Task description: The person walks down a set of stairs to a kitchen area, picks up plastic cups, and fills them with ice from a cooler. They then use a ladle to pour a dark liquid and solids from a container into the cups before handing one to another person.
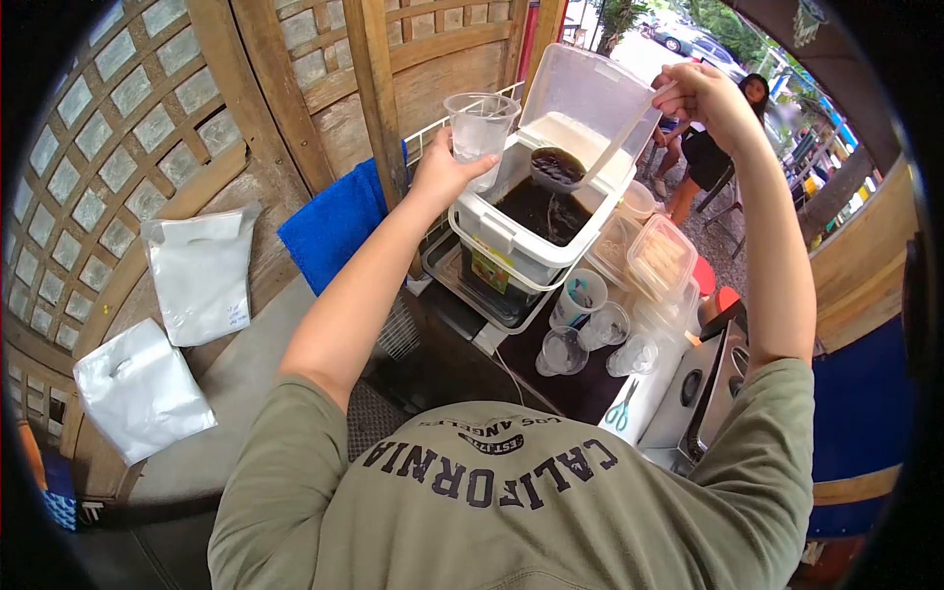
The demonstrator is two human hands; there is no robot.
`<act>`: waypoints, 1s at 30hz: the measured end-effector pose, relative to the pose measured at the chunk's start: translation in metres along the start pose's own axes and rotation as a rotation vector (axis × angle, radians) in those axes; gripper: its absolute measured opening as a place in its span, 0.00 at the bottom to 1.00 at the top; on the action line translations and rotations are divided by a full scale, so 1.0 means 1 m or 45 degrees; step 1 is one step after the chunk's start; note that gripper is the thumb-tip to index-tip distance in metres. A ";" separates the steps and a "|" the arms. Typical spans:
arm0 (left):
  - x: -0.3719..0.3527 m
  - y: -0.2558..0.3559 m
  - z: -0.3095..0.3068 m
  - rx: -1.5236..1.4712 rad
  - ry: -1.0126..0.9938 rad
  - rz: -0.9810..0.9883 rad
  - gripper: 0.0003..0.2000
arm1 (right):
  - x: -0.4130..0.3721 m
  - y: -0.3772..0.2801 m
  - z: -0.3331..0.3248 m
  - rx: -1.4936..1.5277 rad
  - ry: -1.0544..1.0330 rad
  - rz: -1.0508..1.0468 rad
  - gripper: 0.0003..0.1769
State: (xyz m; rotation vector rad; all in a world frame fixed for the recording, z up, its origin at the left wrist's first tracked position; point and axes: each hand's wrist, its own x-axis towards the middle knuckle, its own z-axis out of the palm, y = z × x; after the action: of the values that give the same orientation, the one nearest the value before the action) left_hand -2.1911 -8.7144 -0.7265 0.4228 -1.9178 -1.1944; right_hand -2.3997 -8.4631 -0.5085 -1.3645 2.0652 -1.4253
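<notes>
— Well, what is getting lost on the left?

— Two white plastic bags (202,275) are lying on the desk (226,383), and nothing inside them is showing. An olive shirt (511,511) is covering the near edge.

— And the left hand (440,169)?

— Its fingers are wrapping closed around a clear plastic cup (479,126), holding it up just beside the white bin (511,236). I cannot tell what the cup is carrying.

— The bin?

— It is standing open with its lid (590,93) tipping back, holding dark liquid (536,211). A ladle (558,167) is hanging over it, carrying the same liquid. The right hand (700,98) is raised, its fingers pinching shut on the handle's top.

— Further right?

— Empty clear cups (562,351) are sitting below the bin. Lidded tubs (661,258) are holding something pale, too blurred to name.
</notes>
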 end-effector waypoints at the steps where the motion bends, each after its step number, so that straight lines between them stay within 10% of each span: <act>1: 0.002 -0.002 0.002 0.045 -0.003 0.000 0.37 | 0.002 -0.003 -0.004 0.048 0.006 0.013 0.14; 30: -0.006 0.020 0.063 0.395 -0.098 -0.020 0.37 | 0.019 -0.089 -0.001 -0.101 0.151 -0.164 0.11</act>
State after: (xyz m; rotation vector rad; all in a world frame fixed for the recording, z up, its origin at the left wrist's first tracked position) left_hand -2.2342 -8.6641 -0.7253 0.5624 -2.1791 -0.9353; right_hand -2.3624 -8.4836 -0.4278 -1.5032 2.1637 -1.5253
